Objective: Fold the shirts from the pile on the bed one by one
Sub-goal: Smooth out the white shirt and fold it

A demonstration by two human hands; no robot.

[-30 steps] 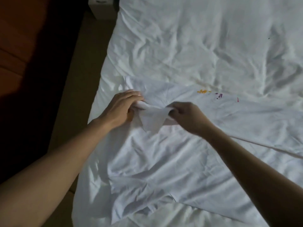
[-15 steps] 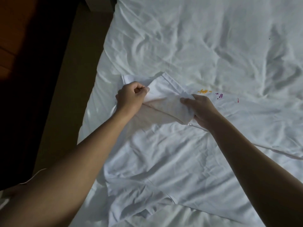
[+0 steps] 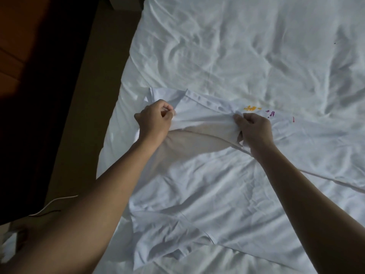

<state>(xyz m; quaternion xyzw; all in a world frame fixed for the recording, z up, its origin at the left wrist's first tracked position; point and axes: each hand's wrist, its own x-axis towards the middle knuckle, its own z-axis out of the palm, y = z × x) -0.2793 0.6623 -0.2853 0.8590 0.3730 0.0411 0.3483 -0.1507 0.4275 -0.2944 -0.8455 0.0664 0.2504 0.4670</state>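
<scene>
A white shirt (image 3: 207,190) lies spread across the near part of the bed (image 3: 237,46), with small yellow and purple print marks (image 3: 256,110) near its top. My left hand (image 3: 153,119) grips a raised fold of the shirt's upper edge at the left. My right hand (image 3: 254,129) pinches the same fold further right, just below the print. The fabric between both hands is stretched taut and lifted off the shirt's body, casting a shadow beneath. A hemmed strip with small holes runs along the fold's far side.
The bed's left edge (image 3: 110,135) drops to a tan floor strip (image 3: 79,115), with dark wooden furniture (image 3: 29,76) beyond. The white bedsheet is wrinkled across the far half. A thin white cord (image 3: 53,204) lies at the lower left.
Both hands have lifted the bunched fabric, moved it away from me and drawn apart, so the small crumpled fold is now stretched wide between them.
</scene>
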